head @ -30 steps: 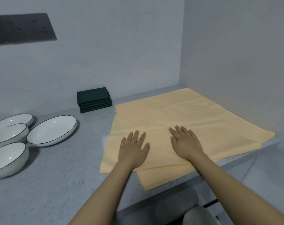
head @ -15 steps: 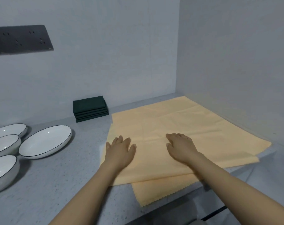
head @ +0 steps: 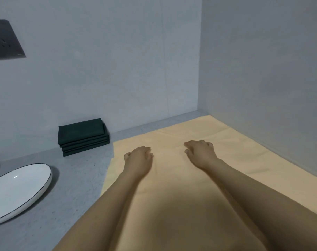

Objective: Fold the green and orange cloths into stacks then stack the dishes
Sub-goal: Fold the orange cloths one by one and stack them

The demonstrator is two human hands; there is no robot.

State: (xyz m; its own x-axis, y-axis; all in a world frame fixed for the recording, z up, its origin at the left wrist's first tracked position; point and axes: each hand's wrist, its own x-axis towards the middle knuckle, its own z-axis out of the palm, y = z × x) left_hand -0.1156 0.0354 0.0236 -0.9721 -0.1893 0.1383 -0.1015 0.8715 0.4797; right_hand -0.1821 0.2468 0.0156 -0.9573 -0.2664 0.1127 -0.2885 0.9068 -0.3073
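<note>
Pressing palm-down on the orange cloth [head: 199, 178], left hand [head: 138, 160] and right hand [head: 202, 153] apart, fingers loosely curled, gripping nothing.

No lettering to read anywhere here: the dark wall panel [head: 6, 40] up left of the green cloth stack [head: 83, 136] shows only small holes, and the white dish [head: 18, 191], left of that stack, carries a plain dark rim line, no mark.
</note>
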